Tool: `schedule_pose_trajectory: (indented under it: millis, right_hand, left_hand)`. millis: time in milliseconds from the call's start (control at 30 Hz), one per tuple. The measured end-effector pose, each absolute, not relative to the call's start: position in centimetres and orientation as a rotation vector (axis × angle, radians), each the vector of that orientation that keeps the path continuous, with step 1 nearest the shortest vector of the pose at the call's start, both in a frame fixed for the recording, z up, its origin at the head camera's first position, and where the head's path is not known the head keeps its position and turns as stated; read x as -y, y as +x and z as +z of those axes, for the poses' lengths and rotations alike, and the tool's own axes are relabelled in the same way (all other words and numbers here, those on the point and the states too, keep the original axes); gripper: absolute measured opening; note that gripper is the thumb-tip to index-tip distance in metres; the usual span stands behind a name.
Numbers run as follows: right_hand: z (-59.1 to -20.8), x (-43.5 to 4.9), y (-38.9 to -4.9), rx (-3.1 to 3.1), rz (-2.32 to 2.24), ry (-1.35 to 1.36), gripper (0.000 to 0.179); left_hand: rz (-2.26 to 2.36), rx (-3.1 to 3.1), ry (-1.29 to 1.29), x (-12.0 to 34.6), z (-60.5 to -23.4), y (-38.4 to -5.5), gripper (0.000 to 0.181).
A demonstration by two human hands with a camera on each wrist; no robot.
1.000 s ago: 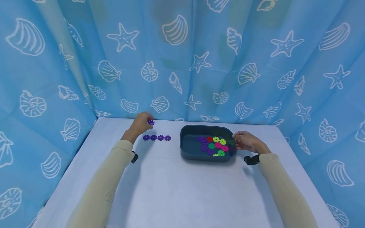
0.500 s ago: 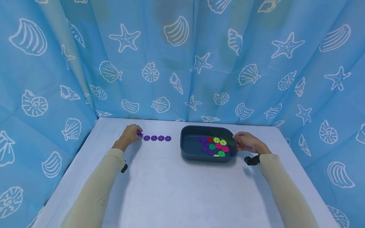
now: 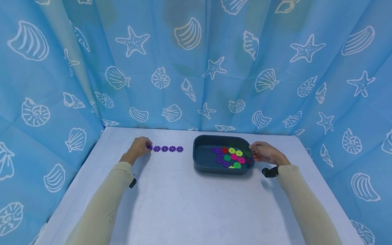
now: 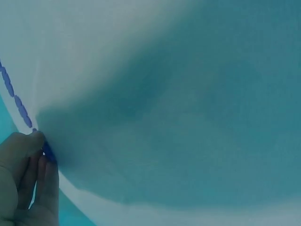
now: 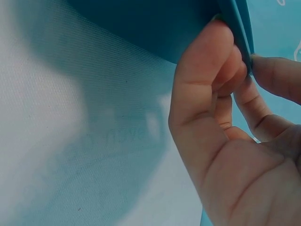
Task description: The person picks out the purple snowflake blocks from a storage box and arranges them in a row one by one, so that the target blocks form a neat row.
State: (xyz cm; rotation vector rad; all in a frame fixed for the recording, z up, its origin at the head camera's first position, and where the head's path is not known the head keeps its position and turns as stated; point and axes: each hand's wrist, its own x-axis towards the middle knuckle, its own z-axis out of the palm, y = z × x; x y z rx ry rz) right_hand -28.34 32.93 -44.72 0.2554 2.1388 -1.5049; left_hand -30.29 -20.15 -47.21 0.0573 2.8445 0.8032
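- Forward over the white counter, reaching with both sleeved arms.
- With right grip, pinching the dark tray by its rim.
- With left grip, pinching a purple disc beside four matching discs in line.

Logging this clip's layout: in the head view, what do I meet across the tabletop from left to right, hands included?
Left hand, row of four purple flower-shaped pieces, dark tray, right hand at the tray's end.
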Motion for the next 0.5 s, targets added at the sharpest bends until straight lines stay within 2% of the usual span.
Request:
schedule_pose_trajectory:
  millis: [267,500]
  right_hand:
    - [-44.5,-32.7,-28.1,-2.147,-1.501,0.274,0.033]
    - [-44.5,-32.7,-28.0,-2.150,-1.505,0.281,0.033]
  left_hand:
    - [0.879,-2.845,0.062,20.4,-47.2,-30.2,0.036]
    - [1.139,-2.921,0.173,17.4,-44.3,-31.3,0.036]
